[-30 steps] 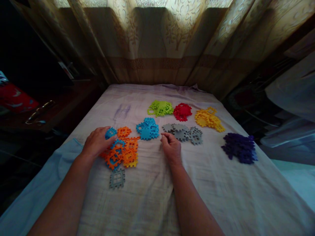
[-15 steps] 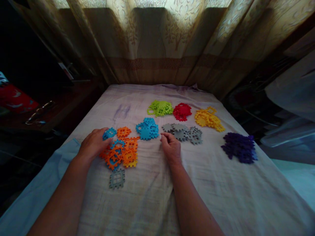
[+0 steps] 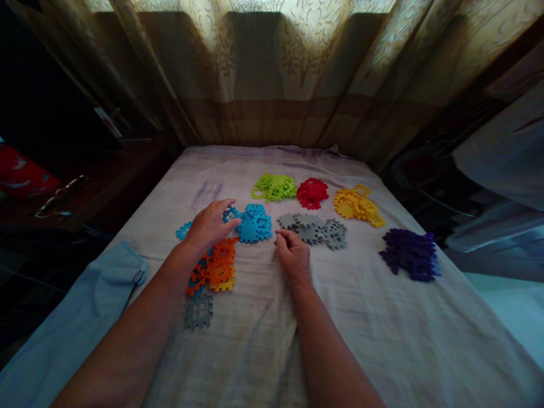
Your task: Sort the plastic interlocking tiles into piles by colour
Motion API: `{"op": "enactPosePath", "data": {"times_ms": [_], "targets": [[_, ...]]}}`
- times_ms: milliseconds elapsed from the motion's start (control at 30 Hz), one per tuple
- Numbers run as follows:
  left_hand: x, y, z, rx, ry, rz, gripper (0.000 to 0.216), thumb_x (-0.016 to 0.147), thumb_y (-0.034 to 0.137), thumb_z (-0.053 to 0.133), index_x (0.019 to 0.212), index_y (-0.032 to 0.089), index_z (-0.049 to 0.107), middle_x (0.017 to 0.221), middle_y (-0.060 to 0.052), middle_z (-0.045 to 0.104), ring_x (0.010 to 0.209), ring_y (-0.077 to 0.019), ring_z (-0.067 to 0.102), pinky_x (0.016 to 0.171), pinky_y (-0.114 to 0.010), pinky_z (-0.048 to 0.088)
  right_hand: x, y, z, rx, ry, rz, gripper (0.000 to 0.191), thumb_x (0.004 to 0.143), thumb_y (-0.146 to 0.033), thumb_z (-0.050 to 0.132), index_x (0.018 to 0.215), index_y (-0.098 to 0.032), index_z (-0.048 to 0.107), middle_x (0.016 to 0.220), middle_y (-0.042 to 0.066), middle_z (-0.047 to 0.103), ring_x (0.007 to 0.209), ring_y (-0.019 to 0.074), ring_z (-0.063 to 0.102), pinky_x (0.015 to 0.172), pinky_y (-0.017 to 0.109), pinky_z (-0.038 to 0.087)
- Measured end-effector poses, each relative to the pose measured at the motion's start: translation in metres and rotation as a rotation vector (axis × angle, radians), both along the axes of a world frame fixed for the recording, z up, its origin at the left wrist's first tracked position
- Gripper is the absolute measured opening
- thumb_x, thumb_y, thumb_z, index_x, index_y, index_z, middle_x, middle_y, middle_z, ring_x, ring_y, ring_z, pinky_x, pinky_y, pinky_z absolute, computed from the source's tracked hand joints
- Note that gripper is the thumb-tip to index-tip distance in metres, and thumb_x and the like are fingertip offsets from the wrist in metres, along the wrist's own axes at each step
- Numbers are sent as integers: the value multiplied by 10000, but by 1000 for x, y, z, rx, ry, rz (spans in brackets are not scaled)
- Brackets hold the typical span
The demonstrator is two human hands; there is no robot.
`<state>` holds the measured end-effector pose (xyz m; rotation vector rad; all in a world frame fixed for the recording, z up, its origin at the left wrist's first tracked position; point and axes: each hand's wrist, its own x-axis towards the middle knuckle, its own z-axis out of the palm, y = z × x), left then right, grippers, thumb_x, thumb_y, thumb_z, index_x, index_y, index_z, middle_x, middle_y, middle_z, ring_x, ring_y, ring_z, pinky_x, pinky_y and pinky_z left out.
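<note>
My left hand (image 3: 211, 224) is at the left edge of the blue pile (image 3: 254, 224), thumb and fingers around a blue notched building tile (image 3: 230, 214) with a window grid. Under its wrist lies a mixed pile of orange tiles (image 3: 221, 260) with some blue and yellow, partly hidden by the forearm. Another blue tile (image 3: 183, 230) shows left of the hand. My right hand (image 3: 294, 255) rests on the sheet with curled fingers, no tile visible in it, just in front of the grey pile (image 3: 312, 228). A single grey tile (image 3: 199, 310) lies nearest me.
Farther back are lime green (image 3: 275, 187), red (image 3: 313, 193) and yellow (image 3: 359, 204) tile piles. A dark purple pile (image 3: 410, 254) lies at the right. Light blue cloth (image 3: 97, 289) covers the left edge, and a curtain (image 3: 255, 68) hangs behind.
My left hand has moved right from the mixed pile's far left to the blue pile, with a blue tile at its fingers. My right hand stays in place. The view has shifted slightly.
</note>
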<state>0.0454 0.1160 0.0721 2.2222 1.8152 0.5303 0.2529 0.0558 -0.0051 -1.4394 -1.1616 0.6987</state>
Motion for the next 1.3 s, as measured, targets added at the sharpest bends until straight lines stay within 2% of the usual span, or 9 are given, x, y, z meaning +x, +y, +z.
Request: {"op": "enactPosePath", "data": {"times_ms": [233, 400, 500, 700, 867, 1000, 1167, 1300], "targets": [[28, 16, -6, 17, -10, -79, 575, 830, 363, 640, 1377, 200, 569, 1346, -90, 636, 1182, -236, 628, 1056, -352, 467, -1, 1, -1, 11, 3, -3, 329, 790, -431, 522, 867, -203, 747, 785, 53, 749, 697, 196, 662, 711, 310, 520], [26, 17, -12, 42, -40, -69, 571, 841, 405, 631, 1366, 184, 580, 1381, -87, 623, 1265, -244, 578, 1089, -347, 440, 0, 1, -3, 15, -2, -5, 317, 795, -424, 525, 866, -209, 746, 757, 42, 743, 684, 190, 656, 698, 301, 511], [4, 13, -17, 54, -60, 73, 487, 882, 408, 559, 1315, 196, 628, 1339, -74, 654, 1217, -236, 611, 1068, -342, 455, 0, 1, -4, 16, 1, -8, 324, 794, -426, 525, 877, -205, 748, 767, 46, 745, 687, 190, 657, 700, 302, 512], [-69, -7, -28, 89, -109, 430, 403, 867, 421, 514, 1168, 242, 714, 1219, -54, 708, 1124, -254, 652, 982, -351, 505, 0, 1, -2, 1, -8, -5, 334, 788, -437, 527, 874, -200, 747, 748, 46, 737, 676, 189, 650, 690, 302, 513], [-103, -22, -38, 14, -113, 598, 468, 848, 473, 493, 1193, 237, 704, 1113, -77, 734, 995, -282, 687, 880, -392, 540, 1, 0, 0, 4, -27, 10, 324, 792, -429, 532, 873, -204, 751, 755, 42, 739, 686, 186, 649, 703, 301, 515], [-104, -26, -49, 20, -72, 520, 507, 833, 498, 489, 1189, 202, 696, 1169, -94, 726, 1080, -290, 662, 958, -402, 514, 1, -1, 0, -2, -32, 7, 335, 791, -438, 530, 873, -200, 751, 727, 39, 729, 676, 189, 646, 674, 296, 507], [-100, -25, -57, 82, 98, 369, 601, 807, 564, 519, 1225, 157, 663, 1263, -135, 684, 1207, -326, 595, 1080, -446, 425, 2, -1, 0, -10, -40, 16, 330, 793, -432, 533, 884, -202, 751, 741, 39, 735, 690, 189, 655, 687, 296, 509], [-100, -25, -61, 86, 149, 354, 607, 807, 537, 530, 1270, 156, 629, 1298, -143, 660, 1225, -331, 579, 1085, -454, 414, 2, -1, 1, 2, -37, 25, 319, 791, -425, 535, 873, -203, 749, 754, 43, 739, 681, 188, 650, 696, 301, 518]]}}
